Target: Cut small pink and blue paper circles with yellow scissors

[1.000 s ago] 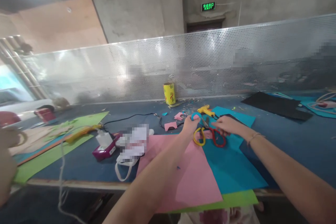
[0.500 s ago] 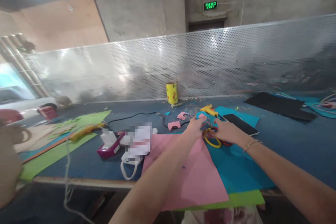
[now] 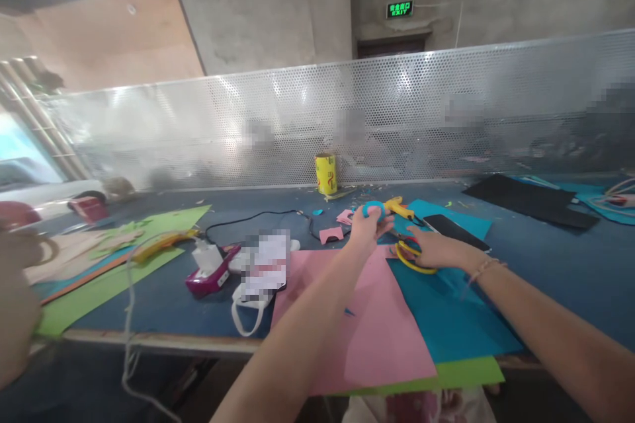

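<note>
My left hand (image 3: 366, 228) is raised a little above the table, its fingers closed round a blue ring (image 3: 373, 210), probably a scissor handle. My right hand (image 3: 432, 246) lies on the blue sheet (image 3: 446, 317), fingers curled over scissors with a yellow handle loop (image 3: 413, 262) and a red one partly hidden beneath it. A pink sheet (image 3: 362, 324) lies under my left forearm, on top of a green sheet (image 3: 456, 373) at the table's near edge.
A yellow glue gun (image 3: 399, 207), a black phone (image 3: 456, 231) and pink scraps (image 3: 331, 234) lie just beyond my hands. A yellow can (image 3: 325, 174) stands by the perforated metal screen (image 3: 347, 119). A black cable, purple device (image 3: 208, 275) and green sheets (image 3: 124, 264) lie left. Another person's arm (image 3: 14, 317) is at far left.
My left hand has lifted with the blue ring, away from the scissors. My right hand slid slightly right and stays on the yellow and red handles. The phone is now uncovered.
</note>
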The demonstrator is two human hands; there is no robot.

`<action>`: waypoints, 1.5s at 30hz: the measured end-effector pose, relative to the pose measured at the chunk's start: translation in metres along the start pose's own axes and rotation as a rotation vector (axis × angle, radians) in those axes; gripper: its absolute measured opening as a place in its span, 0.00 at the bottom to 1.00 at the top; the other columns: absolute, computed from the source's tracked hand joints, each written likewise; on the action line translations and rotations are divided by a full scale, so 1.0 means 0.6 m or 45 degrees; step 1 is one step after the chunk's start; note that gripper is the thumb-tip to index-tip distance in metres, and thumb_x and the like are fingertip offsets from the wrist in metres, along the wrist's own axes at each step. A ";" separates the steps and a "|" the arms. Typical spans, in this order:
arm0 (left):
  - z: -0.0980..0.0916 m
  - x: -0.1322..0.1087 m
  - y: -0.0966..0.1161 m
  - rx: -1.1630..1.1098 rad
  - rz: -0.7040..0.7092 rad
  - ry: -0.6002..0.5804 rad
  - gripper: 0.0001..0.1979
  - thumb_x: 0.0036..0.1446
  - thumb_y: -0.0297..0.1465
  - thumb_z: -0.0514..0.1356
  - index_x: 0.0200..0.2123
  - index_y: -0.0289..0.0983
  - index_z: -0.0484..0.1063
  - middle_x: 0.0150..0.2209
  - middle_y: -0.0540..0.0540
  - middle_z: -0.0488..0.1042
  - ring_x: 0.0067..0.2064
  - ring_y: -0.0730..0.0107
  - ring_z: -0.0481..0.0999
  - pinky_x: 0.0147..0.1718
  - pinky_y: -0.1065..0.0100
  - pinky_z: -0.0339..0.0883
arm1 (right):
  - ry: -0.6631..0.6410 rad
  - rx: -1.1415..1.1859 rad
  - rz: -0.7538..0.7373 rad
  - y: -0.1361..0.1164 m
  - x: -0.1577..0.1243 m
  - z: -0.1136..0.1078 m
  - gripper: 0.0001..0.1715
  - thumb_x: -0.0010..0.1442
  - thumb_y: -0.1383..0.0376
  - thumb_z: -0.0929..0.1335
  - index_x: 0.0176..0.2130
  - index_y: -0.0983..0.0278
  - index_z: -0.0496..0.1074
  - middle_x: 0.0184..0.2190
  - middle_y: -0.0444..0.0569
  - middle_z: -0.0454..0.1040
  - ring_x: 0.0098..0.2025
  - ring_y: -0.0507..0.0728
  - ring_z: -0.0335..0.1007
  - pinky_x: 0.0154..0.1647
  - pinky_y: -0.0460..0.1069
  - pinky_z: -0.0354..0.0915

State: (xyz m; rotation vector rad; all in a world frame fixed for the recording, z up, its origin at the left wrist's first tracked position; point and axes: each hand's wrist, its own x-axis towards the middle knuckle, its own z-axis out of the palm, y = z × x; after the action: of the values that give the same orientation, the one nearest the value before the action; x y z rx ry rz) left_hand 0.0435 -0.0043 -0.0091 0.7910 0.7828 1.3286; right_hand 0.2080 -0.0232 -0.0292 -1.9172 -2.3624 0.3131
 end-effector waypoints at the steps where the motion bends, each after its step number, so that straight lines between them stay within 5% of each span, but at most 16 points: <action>1: -0.001 0.002 0.002 -0.020 0.035 0.024 0.06 0.55 0.24 0.61 0.34 0.36 0.66 0.29 0.49 0.74 0.27 0.77 0.75 0.34 0.70 0.73 | -0.008 0.068 -0.033 0.008 0.003 -0.002 0.31 0.54 0.53 0.70 0.54 0.65 0.68 0.35 0.56 0.78 0.33 0.63 0.75 0.29 0.50 0.61; 10: -0.011 0.011 0.000 0.068 0.123 0.128 0.07 0.52 0.25 0.63 0.32 0.37 0.66 0.27 0.52 0.69 0.25 0.74 0.75 0.33 0.67 0.74 | 0.295 0.380 -0.024 0.042 0.032 -0.006 0.22 0.57 0.61 0.68 0.51 0.65 0.72 0.46 0.56 0.79 0.45 0.63 0.76 0.41 0.50 0.68; 17: -0.013 0.007 -0.021 0.397 0.154 0.088 0.04 0.53 0.28 0.62 0.31 0.37 0.68 0.25 0.53 0.69 0.23 0.77 0.70 0.27 0.70 0.71 | 0.254 0.081 -0.198 0.034 0.014 -0.015 0.20 0.58 0.51 0.67 0.40 0.61 0.79 0.33 0.53 0.80 0.36 0.62 0.76 0.34 0.50 0.65; 20: -0.010 0.004 -0.021 0.455 0.145 0.085 0.03 0.55 0.27 0.59 0.30 0.37 0.67 0.24 0.53 0.67 0.24 0.76 0.70 0.27 0.71 0.70 | 0.401 0.114 -0.096 0.063 0.027 -0.023 0.25 0.62 0.50 0.63 0.48 0.62 0.77 0.35 0.53 0.80 0.37 0.61 0.76 0.37 0.50 0.66; 23: -0.007 0.000 -0.018 0.497 0.133 0.086 0.02 0.55 0.27 0.59 0.31 0.37 0.67 0.24 0.54 0.66 0.23 0.77 0.70 0.25 0.73 0.69 | 0.551 -0.095 0.197 0.113 0.045 -0.018 0.33 0.59 0.49 0.66 0.56 0.68 0.72 0.49 0.64 0.75 0.51 0.69 0.71 0.48 0.55 0.65; 26: -0.005 -0.004 -0.017 0.523 0.131 0.059 0.04 0.53 0.27 0.61 0.30 0.37 0.66 0.23 0.54 0.66 0.22 0.78 0.69 0.25 0.73 0.68 | 0.380 -0.165 0.551 0.153 0.057 -0.001 0.48 0.57 0.38 0.62 0.58 0.72 0.69 0.53 0.74 0.70 0.56 0.78 0.66 0.50 0.63 0.63; 29: -0.002 -0.004 -0.020 0.546 0.118 0.043 0.05 0.53 0.27 0.61 0.28 0.37 0.65 0.22 0.54 0.66 0.22 0.77 0.69 0.25 0.72 0.68 | 0.277 -0.130 0.563 0.164 0.066 0.013 0.46 0.60 0.40 0.57 0.56 0.74 0.69 0.52 0.74 0.71 0.55 0.76 0.67 0.50 0.62 0.64; 35: -0.002 0.001 -0.028 0.556 0.131 -0.004 0.05 0.52 0.28 0.61 0.27 0.37 0.67 0.19 0.53 0.66 0.22 0.74 0.69 0.26 0.70 0.68 | 0.333 -0.209 0.574 0.149 0.074 0.019 0.37 0.62 0.49 0.60 0.54 0.76 0.70 0.52 0.75 0.70 0.53 0.77 0.68 0.48 0.62 0.64; 45: -0.005 0.001 -0.030 0.551 0.166 -0.031 0.08 0.50 0.30 0.64 0.25 0.38 0.66 0.17 0.55 0.65 0.20 0.76 0.66 0.24 0.72 0.65 | 0.365 -0.303 0.575 0.142 0.067 0.023 0.34 0.62 0.51 0.60 0.54 0.74 0.71 0.50 0.73 0.71 0.52 0.74 0.69 0.46 0.61 0.64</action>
State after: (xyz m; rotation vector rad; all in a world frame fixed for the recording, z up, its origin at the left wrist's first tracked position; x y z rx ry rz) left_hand 0.0502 -0.0050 -0.0262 1.2149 1.0310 1.2766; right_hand 0.2785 0.0314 -0.0630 -2.4041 -1.8416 -0.2181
